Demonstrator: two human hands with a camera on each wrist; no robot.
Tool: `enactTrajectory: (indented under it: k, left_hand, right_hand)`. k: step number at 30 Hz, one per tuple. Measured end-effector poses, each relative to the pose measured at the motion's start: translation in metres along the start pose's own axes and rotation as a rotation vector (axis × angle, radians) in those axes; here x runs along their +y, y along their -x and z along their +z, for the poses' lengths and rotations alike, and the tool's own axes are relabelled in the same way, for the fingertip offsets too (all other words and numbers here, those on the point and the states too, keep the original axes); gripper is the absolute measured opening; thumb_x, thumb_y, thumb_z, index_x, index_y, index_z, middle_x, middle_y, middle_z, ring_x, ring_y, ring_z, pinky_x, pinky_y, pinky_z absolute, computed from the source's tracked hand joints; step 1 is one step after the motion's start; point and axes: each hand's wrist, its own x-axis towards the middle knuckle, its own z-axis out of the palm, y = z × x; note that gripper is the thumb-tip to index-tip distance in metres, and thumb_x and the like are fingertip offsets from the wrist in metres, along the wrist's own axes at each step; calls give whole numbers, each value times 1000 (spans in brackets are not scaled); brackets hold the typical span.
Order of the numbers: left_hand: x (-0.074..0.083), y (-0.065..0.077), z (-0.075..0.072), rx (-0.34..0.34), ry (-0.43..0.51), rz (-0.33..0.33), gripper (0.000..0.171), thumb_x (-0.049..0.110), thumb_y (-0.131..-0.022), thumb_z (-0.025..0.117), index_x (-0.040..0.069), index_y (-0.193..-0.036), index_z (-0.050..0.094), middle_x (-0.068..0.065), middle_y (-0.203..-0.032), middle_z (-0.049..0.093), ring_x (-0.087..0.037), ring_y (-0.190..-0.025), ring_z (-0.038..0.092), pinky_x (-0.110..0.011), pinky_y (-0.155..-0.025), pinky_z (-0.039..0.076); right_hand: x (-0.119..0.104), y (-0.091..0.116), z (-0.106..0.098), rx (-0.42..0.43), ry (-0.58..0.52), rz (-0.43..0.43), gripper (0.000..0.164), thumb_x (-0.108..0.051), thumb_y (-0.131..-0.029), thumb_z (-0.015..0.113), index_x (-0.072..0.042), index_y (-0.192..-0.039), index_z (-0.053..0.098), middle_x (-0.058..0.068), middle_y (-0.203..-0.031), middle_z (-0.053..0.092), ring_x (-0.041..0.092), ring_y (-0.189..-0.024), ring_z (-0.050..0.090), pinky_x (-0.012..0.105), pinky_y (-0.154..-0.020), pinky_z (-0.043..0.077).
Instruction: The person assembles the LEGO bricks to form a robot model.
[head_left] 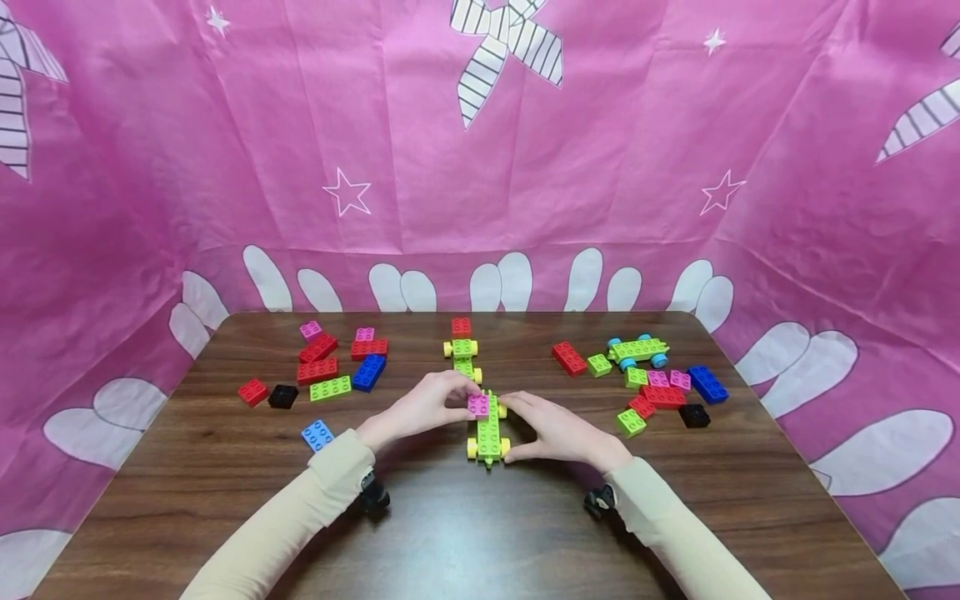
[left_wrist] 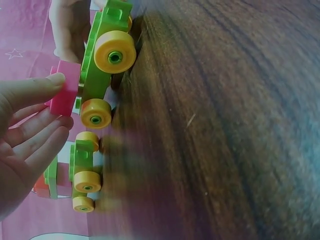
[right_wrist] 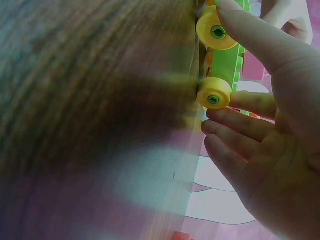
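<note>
My left hand (head_left: 429, 407) pinches a pink brick (head_left: 478, 406) between thumb and fingers. In the left wrist view, that pink brick (left_wrist: 66, 89) stands just over the studs of a lime green car base (left_wrist: 95, 80), toward its far end. The base has yellow wheels and sits on the table, long side away from me. From the right, my right hand (head_left: 558, 429) holds the car base (head_left: 489, 437), thumb by the rear wheel and index finger at the front one. Right behind is another yellow-wheeled green car (head_left: 463, 358) with a stacked green piece and a red brick by its far end.
On the left lie several loose bricks, among them a dark blue brick (head_left: 369, 372), a black brick (head_left: 282, 396) and a light blue brick (head_left: 317, 434). At right, a green base with blue wheels (head_left: 637, 350) stands behind more bricks, including a red one (head_left: 663, 397). Pink cloth (head_left: 420, 200) encloses the table.
</note>
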Motion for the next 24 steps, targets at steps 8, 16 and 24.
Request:
enactTrajectory:
  k: [8, 16, 24]
  left_hand:
    - [0, -1, 2, -1, 18, -10, 31, 20, -82, 72, 8, -110, 65, -6, -107, 66, -16, -94, 66, -29, -83, 56]
    - [-2, -3, 3, -2, 1, -1, 31, 22, -82, 72, 10, -110, 66, -5, -107, 67, -14, -94, 65, -29, -84, 56]
    - [-2, -3, 3, 1, 28, 6, 31, 21, -82, 72, 8, -109, 66, -5, -106, 67, -15, -93, 65, -30, -83, 56]
  right_hand:
    - [0, 1, 1, 7, 0, -6, 84, -57, -75, 69, -14, -141, 39, -1, -141, 46, 14, -129, 45, 37, -108, 40]
    - [1, 0, 2, 9, 11, -9, 84, -58, -75, 69, -14, -141, 39, -1, -140, 46, 14, -130, 45, 37, -108, 40]
    - [3, -1, 3, 12, 9, -11, 85, -58, -74, 69, -15, -141, 40, -3, -140, 47, 12, -128, 46, 37, -107, 41]
